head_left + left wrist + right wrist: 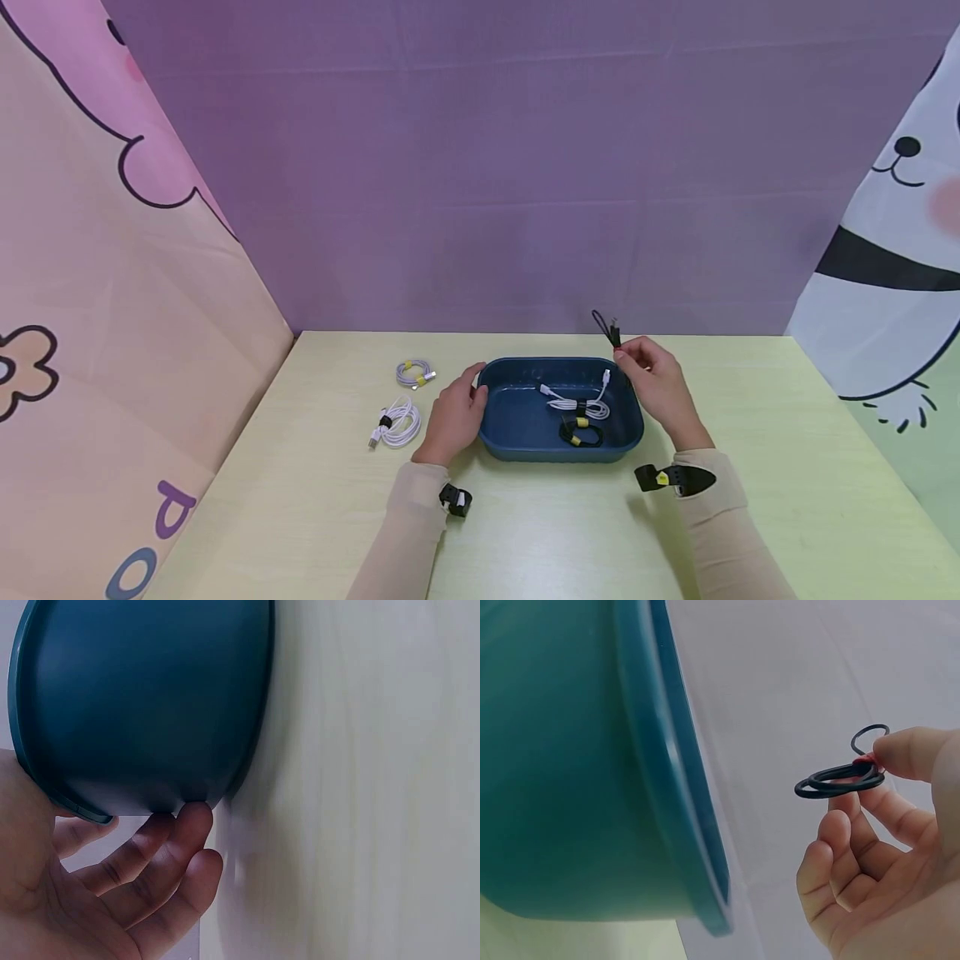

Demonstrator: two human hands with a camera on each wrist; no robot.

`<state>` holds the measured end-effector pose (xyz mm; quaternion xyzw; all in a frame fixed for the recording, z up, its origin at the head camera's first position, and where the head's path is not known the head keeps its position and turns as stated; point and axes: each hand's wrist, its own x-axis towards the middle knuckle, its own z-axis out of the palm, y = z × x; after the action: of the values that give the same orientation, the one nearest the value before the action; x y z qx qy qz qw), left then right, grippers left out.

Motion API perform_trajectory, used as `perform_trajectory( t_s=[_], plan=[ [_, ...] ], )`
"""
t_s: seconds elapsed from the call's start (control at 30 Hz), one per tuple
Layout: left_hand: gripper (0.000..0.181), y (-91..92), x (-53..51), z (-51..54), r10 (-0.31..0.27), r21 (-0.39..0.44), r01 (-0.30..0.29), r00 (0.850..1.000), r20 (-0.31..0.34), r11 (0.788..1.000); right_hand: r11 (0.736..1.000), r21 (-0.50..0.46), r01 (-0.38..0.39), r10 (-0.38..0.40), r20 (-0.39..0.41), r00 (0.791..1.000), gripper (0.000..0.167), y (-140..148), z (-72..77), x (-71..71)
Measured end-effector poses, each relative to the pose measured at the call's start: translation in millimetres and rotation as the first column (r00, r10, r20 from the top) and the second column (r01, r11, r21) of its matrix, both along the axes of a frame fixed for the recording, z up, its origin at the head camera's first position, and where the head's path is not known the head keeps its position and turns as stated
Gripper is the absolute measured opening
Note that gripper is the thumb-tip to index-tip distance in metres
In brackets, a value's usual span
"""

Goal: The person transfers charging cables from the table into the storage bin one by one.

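A dark blue basin [517, 429] stands on the table. My left hand [453, 421] holds its left end, thumb at the rim and fingers against the outer wall, as the left wrist view shows of the hand [127, 885] and basin [150, 705]. Above the basin's right back corner, my right hand [660, 387] pinches a coiled black cable [613, 335]. In the right wrist view the cable [840, 782] has a red tie, held between thumb and fingers of the hand [885, 840]. Inside the basin lie a white cable [597, 409] and a black cable with yellow ties [588, 442].
Left of the basin, a greyish cable with yellow ties [405, 377] lies behind a white coiled cable with a black tie [405, 423] on the pale table [540, 533]. A purple cloth [480, 192] hangs behind; printed cloths flank both sides.
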<state>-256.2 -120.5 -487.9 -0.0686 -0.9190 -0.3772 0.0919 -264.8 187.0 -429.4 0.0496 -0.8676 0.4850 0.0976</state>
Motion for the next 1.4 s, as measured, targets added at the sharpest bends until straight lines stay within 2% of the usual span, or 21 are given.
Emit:
perform_trajectory(
  t_s=[1.03,1.4],
  plan=[
    [0.042,0.1,0.1,1.5,0.003,0.004,-0.003,1.000,0.006,1.000,0.995,0.022,-0.100,0.100,0.005,0.995,0.019,-17.8,-4.1,0.8],
    [0.042,-0.4,-1.2,0.1,-0.003,-0.004,0.003,1.000,-0.004,1.000,0.991,0.028,-0.131,0.130,0.038,0.991,0.019,-23.1,-8.3,0.5]
  ],
)
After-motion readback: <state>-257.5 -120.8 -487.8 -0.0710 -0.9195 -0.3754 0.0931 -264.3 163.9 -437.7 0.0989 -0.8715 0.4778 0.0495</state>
